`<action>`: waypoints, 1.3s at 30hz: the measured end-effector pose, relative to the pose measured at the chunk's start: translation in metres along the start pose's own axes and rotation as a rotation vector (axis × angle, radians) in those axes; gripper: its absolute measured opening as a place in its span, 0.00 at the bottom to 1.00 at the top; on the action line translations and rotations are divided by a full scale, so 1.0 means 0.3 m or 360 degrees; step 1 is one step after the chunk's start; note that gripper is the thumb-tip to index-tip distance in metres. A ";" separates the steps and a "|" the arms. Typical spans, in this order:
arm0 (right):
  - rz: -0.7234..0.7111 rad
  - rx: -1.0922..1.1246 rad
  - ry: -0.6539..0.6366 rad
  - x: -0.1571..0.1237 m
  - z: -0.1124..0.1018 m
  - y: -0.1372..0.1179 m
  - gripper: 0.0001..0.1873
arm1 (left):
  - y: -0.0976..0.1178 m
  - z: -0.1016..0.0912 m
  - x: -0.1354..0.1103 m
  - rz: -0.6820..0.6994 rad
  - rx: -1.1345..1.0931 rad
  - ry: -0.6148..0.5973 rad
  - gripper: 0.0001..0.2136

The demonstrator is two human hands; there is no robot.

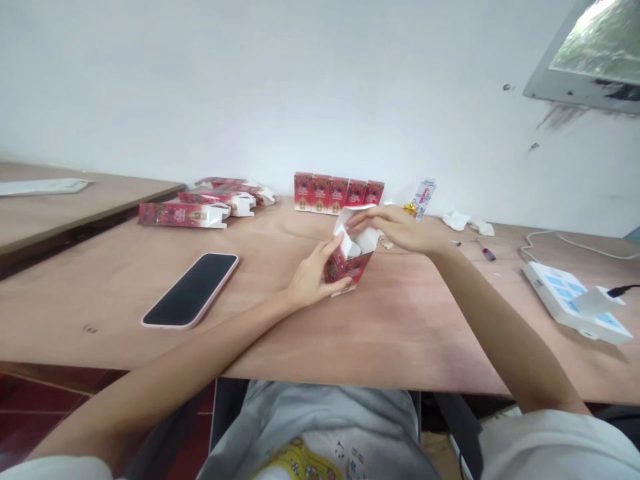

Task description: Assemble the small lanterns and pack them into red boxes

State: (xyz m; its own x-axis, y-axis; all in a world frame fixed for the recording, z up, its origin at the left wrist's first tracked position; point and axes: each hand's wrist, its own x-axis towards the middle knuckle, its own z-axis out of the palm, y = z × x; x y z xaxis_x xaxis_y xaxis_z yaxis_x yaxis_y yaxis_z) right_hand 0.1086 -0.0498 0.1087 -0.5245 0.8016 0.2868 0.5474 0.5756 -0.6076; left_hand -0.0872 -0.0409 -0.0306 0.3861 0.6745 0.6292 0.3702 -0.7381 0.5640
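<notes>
A red printed carton (356, 268) stands slightly tilted on the table in front of me, its white top flaps raised and open. My left hand (316, 273) grips the carton's left side, with the thumb across the lower front and the fingers near the top edge. Over the carton's opening, my right hand (387, 223) has its fingers stretched out against the inner side of the white flaps. Whether the right fingers pinch a flap cannot be made out. The carton's inside is mostly hidden.
Several closed red boxes (337, 194) stand in a row by the wall. Flattened red cartons (183, 215) lie at back left, and a phone (193, 290) at front left. To the right are a white power strip (555, 290), a small screwdriver (487, 253) and crumpled tissue (456, 220).
</notes>
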 end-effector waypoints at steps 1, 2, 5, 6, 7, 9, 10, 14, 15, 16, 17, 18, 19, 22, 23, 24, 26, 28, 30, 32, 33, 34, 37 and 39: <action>-0.0009 0.0159 0.0068 -0.003 -0.009 0.009 0.16 | 0.003 -0.006 0.000 0.0025 0.0030 -0.0011 0.38; -0.0026 0.0300 0.0113 -0.004 -0.016 0.022 0.15 | 0.007 -0.011 0.001 0.0050 0.0044 -0.0023 0.36; -0.0110 0.0555 0.0137 0.001 -0.013 0.077 0.13 | 0.018 -0.021 0.005 0.0108 0.0041 -0.0038 0.33; -0.0136 0.0587 0.0135 0.007 -0.003 0.097 0.17 | 0.020 -0.024 0.006 0.0120 0.0036 -0.0041 0.32; -0.0152 0.0605 0.0145 0.013 0.010 0.116 0.21 | 0.023 -0.026 0.008 0.0126 0.0033 -0.0046 0.31; -0.0168 0.0613 0.0200 0.029 0.045 0.143 0.29 | 0.027 -0.031 0.012 0.0131 0.0024 -0.0063 0.30; -0.0175 0.0603 0.0230 0.036 0.061 0.150 0.33 | 0.027 -0.034 0.015 0.0133 0.0014 -0.0068 0.30; -0.0317 0.0432 0.0311 0.047 0.095 0.140 0.47 | 0.022 -0.042 0.024 0.0141 -0.0085 -0.0073 0.30; -0.0364 0.0374 0.0313 0.045 0.094 0.132 0.49 | 0.018 -0.043 0.026 0.0142 -0.0119 -0.0082 0.30; -0.0403 0.0325 0.0299 0.039 0.091 0.126 0.49 | 0.012 -0.042 0.027 0.0140 -0.0150 -0.0094 0.30; -0.0432 0.0290 0.0265 0.033 0.087 0.120 0.47 | 0.005 -0.040 0.027 0.0135 -0.0172 -0.0100 0.31; -0.0451 0.0265 0.0217 0.026 0.084 0.116 0.43 | -0.002 -0.038 0.027 0.0127 -0.0186 -0.0096 0.33; -0.0454 0.0239 0.0163 0.018 0.081 0.114 0.38 | -0.010 -0.034 0.026 0.0114 -0.0194 -0.0084 0.35; -0.0417 0.0115 0.0074 0.000 0.086 0.115 0.25 | -0.025 -0.026 0.023 0.0055 -0.0255 -0.0026 0.45; -0.0411 0.0060 0.0076 -0.004 0.092 0.116 0.23 | -0.026 -0.024 0.023 0.0029 -0.0293 -0.0018 0.48; -0.0417 0.0007 0.0088 -0.006 0.099 0.117 0.22 | -0.025 -0.024 0.023 0.0005 -0.0329 -0.0018 0.50; -0.0449 -0.0075 0.0120 -0.008 0.115 0.120 0.21 | -0.018 -0.027 0.026 -0.0028 -0.0368 -0.0034 0.52; -0.0459 -0.0132 0.0155 -0.008 0.127 0.123 0.20 | -0.008 -0.032 0.029 -0.0050 -0.0371 -0.0050 0.52; -0.0452 -0.0160 0.0189 -0.007 0.132 0.122 0.21 | 0.000 -0.036 0.031 -0.0083 -0.0383 -0.0055 0.52; -0.0440 -0.0172 0.0183 -0.003 0.131 0.118 0.21 | 0.006 -0.038 0.030 -0.0131 -0.0402 -0.0052 0.52; -0.0431 -0.0178 0.0169 -0.001 0.129 0.115 0.21 | 0.008 -0.038 0.030 -0.0152 -0.0406 -0.0048 0.51; -0.0426 -0.0185 0.0153 0.002 0.127 0.112 0.21 | 0.008 -0.038 0.029 -0.0170 -0.0405 -0.0044 0.50; -0.0455 -0.0233 0.0132 0.011 0.121 0.107 0.21 | 0.005 -0.037 0.029 -0.0197 -0.0399 -0.0027 0.49; -0.0500 -0.0302 0.0102 0.009 0.118 0.110 0.21 | 0.001 -0.036 0.029 -0.0187 -0.0413 -0.0026 0.49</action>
State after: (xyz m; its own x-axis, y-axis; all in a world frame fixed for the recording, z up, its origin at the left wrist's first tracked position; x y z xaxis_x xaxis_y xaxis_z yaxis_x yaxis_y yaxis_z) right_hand 0.1021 -0.0343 0.0632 -0.6473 0.5864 0.4870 0.4807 0.8099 -0.3362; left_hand -0.0927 -0.0354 -0.0192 0.3678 0.7543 0.5438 0.1855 -0.6326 0.7519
